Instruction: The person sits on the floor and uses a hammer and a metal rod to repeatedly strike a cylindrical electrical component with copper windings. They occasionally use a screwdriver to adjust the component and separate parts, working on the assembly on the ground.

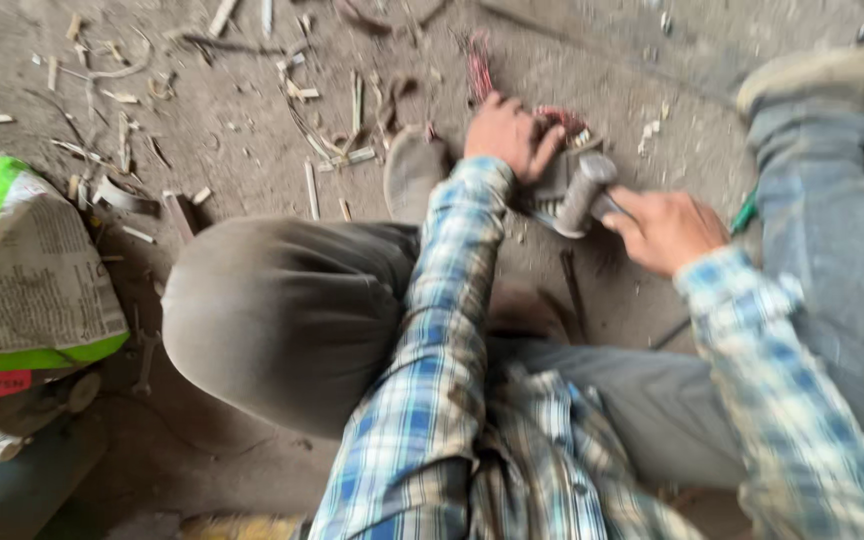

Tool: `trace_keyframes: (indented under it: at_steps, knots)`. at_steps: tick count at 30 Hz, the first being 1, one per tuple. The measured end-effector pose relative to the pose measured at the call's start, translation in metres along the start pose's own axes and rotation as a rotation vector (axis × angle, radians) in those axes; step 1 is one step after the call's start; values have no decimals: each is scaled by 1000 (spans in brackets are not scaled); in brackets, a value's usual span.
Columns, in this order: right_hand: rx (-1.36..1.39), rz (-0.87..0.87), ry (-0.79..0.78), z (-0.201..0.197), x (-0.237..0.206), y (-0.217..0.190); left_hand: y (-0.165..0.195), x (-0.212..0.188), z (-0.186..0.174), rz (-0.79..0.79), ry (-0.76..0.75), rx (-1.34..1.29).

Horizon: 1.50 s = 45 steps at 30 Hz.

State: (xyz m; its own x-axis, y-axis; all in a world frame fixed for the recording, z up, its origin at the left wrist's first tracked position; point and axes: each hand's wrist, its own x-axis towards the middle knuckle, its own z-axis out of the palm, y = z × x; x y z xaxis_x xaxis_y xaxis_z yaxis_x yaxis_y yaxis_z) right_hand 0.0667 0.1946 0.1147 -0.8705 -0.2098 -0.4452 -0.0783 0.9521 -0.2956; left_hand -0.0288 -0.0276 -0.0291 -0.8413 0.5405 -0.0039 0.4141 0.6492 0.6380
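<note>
Blue-and-white plaid shirt sleeves; olive-brown trousers. Grey hammer head, reddish wire bundle far. Green, white and red printed sack left, on grey-brown dusty floor.

Crouched on the floor with the left hand pressed on a wire bundle ahead of the raised knee, right hand just beside on a cylindrical tool, printed sack lying far left.

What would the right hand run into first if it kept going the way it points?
Probably the left hand: the right hand points up-left, gripping a grey cylindrical tool that lies between them. The picture is blurred, so depth is uncertain.
</note>
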Motion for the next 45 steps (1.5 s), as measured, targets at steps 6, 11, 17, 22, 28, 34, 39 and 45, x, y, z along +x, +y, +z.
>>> trace_keyframes:
  at_steps: [6, 11, 17, 22, 28, 34, 39, 45]
  knots:
    - [467, 329, 343, -62, -54, 39, 12, 14, 6, -68, -125, 18]
    - [733, 361, 630, -73, -68, 43, 19, 15, 3, -156, -242, 85]
    - [-51, 124, -30, 23, -45, -9, 18, 9, 3, 150, -87, 116]
    - [81, 198, 245, 6, -79, 26, 23, 19, 12, -151, -218, 72]
    - [756, 414, 525, -30, -112, 27, 47, 43, 12, -341, -483, 108]
    - [650, 295, 466, -16, -98, 20, 45, 44, 16, -361, -480, 171]
    - [615, 237, 354, 0, -79, 15, 17, 4, 10, -34, 146, 82]
    - [875, 211, 441, -31, -76, 1, -4, 11, -1, -13, -235, 162]
